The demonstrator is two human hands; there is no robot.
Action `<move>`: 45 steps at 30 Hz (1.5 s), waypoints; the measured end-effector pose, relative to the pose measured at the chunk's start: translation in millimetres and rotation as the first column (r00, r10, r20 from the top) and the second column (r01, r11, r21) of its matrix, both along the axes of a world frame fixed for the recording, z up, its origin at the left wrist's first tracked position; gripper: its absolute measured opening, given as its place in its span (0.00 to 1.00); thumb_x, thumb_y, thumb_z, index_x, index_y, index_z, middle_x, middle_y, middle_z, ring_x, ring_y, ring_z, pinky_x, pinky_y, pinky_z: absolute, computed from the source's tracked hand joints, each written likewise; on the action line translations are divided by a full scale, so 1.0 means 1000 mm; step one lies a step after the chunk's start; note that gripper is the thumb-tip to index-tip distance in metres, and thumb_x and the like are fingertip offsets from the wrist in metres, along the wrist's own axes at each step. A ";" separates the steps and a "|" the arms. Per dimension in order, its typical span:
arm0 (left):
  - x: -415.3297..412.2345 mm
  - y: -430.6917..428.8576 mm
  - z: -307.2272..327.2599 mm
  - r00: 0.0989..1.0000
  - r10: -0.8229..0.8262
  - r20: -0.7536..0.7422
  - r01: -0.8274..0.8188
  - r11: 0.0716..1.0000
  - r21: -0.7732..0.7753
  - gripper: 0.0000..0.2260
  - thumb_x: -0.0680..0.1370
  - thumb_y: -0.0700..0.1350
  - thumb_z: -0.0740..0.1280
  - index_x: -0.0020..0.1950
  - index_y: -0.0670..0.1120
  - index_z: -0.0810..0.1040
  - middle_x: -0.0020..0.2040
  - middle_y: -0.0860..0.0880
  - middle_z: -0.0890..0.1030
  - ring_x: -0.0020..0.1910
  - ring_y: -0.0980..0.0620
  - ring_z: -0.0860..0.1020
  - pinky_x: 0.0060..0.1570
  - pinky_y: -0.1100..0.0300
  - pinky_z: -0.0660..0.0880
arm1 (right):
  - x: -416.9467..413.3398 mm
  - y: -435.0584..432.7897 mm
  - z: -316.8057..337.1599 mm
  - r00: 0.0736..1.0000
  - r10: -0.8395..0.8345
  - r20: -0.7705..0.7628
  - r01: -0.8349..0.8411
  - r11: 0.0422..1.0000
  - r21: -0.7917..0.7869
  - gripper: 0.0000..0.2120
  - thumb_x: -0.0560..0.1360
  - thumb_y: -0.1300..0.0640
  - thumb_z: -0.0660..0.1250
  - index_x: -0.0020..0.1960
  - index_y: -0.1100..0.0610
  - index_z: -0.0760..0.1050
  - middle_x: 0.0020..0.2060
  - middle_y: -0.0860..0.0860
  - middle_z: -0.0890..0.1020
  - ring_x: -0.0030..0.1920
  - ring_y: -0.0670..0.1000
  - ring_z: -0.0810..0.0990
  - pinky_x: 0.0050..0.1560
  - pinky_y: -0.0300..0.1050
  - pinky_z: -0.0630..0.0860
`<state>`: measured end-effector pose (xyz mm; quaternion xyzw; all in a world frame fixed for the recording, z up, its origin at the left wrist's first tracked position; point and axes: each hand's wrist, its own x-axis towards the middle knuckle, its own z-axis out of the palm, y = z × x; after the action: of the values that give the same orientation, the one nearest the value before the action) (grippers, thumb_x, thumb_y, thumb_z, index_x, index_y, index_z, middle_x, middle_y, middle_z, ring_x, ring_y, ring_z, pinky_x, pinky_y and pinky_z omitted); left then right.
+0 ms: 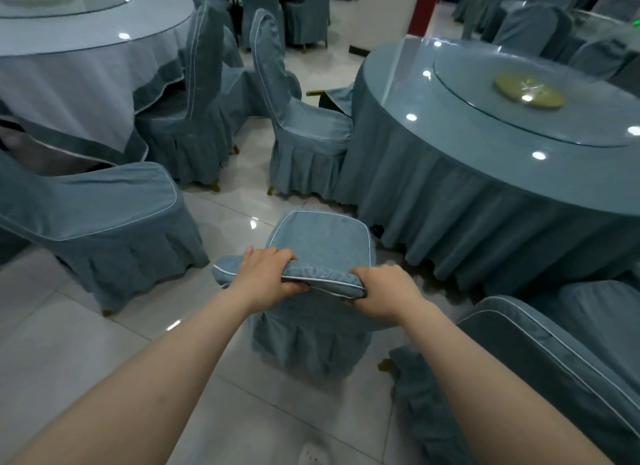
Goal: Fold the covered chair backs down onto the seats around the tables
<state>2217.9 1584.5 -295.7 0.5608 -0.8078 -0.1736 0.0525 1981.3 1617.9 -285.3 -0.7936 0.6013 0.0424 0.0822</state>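
Hands grip the top of a covered chair back

Chair (320,243) in blue-grey cloth stands on the tiled floor (69,343) in the middle of the view, just short of the round table (485,146) on the right. Its cover has thin white piping along the seat edge and a pleated skirt hanging toward the floor. The chair back's top edge (322,277) is bunched into a padded roll across the near side of the seat. The left hand (266,277) is curled over the roll's left part, fingers wrapped on top and thumb beneath. The right hand (382,293) is closed around the roll's right end, pinching the piped edge.

Open tile lies to the left and near side of the chair. Another covered chair (104,215) with its back already lying low sits to the left, near a second round table (86,49). A further low covered chair (554,353) crowds the lower right, close beside the right forearm. Beyond, an upright chair (301,118) stands against the right table's skirt, with a strip of bare floor between it and the held chair.
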 end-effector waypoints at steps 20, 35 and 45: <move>0.000 -0.092 -0.008 0.947 -0.309 0.087 0.313 0.949 -0.036 0.18 0.71 0.65 0.63 0.59 0.61 0.73 0.51 0.56 0.82 0.49 0.50 0.80 0.45 0.56 0.73 | -0.001 -0.049 -0.012 0.959 -0.279 -0.051 0.279 0.960 -0.005 0.16 0.67 0.42 0.63 0.51 0.48 0.75 0.45 0.50 0.83 0.47 0.57 0.81 0.45 0.47 0.74; 0.029 -0.116 -0.008 0.723 -0.686 0.078 0.690 0.722 -0.043 0.17 0.70 0.53 0.63 0.59 0.56 0.74 0.50 0.50 0.83 0.48 0.43 0.79 0.45 0.54 0.75 | 0.076 -0.011 0.014 0.810 -0.573 -0.124 0.571 0.819 -0.052 0.11 0.66 0.45 0.65 0.45 0.49 0.77 0.41 0.51 0.83 0.46 0.58 0.80 0.43 0.48 0.73; 0.047 -0.184 -0.003 0.661 -0.740 0.127 0.749 0.659 -0.060 0.17 0.72 0.56 0.65 0.61 0.60 0.72 0.55 0.55 0.81 0.51 0.49 0.79 0.45 0.56 0.73 | 0.117 -0.045 -0.002 0.718 -0.688 -0.104 0.682 0.726 -0.091 0.19 0.68 0.37 0.63 0.48 0.50 0.75 0.44 0.52 0.83 0.47 0.60 0.80 0.41 0.48 0.70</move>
<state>2264.7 1400.8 -299.0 0.1847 -0.9761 -0.1105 -0.0302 2098.1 1572.7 -287.4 -0.5123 0.8568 0.0470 0.0342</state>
